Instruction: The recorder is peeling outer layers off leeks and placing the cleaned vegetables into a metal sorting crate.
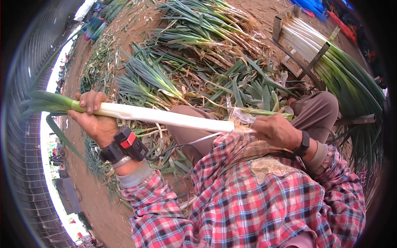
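Note:
A long leek (pixel 165 117) with a white shaft lies across my lap, its green top to the left and its stringy roots (pixel 239 124) to the right. My left hand (pixel 93 113) wraps round it where the white turns green. Beside the roots, my right hand (pixel 275 131) is closed, its fingers pinching a pale strip of outer leaf at the root end. Thin whitish skin (pixel 245 116) and a long green leaf strip (pixel 262 111) hang by those fingers. What lies inside the right fist is partly hidden.
Untrimmed leeks (pixel 206 29) lie piled on the soil ahead, with a smaller bunch (pixel 155 78) nearer. Stripped leaves (pixel 248 84) litter the ground before my knees. To the right, a metal rack (pixel 316 60) holds cleaned leeks (pixel 339 62). A mesh wall (pixel 25 144) curves along the left.

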A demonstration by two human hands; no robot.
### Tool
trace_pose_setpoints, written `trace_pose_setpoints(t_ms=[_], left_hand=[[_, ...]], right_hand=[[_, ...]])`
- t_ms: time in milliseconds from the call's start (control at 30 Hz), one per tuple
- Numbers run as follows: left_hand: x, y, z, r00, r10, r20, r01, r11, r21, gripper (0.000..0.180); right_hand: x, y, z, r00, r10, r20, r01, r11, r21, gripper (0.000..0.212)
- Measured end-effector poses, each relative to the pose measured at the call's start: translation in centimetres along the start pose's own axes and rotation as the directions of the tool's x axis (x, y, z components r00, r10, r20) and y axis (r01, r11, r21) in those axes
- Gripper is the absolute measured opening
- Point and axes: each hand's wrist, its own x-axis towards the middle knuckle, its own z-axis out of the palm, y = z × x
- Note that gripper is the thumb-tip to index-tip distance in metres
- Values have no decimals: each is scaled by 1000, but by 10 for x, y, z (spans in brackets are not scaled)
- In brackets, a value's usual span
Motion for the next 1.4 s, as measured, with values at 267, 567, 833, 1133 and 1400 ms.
trace_pose_setpoints(t_ms=[267,567,833,1133,1400], left_hand=[[13,68,-23,986,78,145,-43,972,-232,12],[-3,1,33,962,39,271,94,884,-458,12],[14,-17,30,958,51,281,6,980,-201,25],[54,-61,82,914,-29,404,99,983,-153,34],[73,-211,131,954,-65,292,-212,545,811,27]], right_hand=[[-46,51,-23,949,290,123,-236,914,-330,28],[69,-24,-23,908,33,419,-309,727,614,50],[-8,60,-31,764,509,396,-385,853,-353,27],[18,30,-130,898,183,-399,-224,973,-57,22],[60,-46,-214,757,-336,-560,177,931,-319,20]])
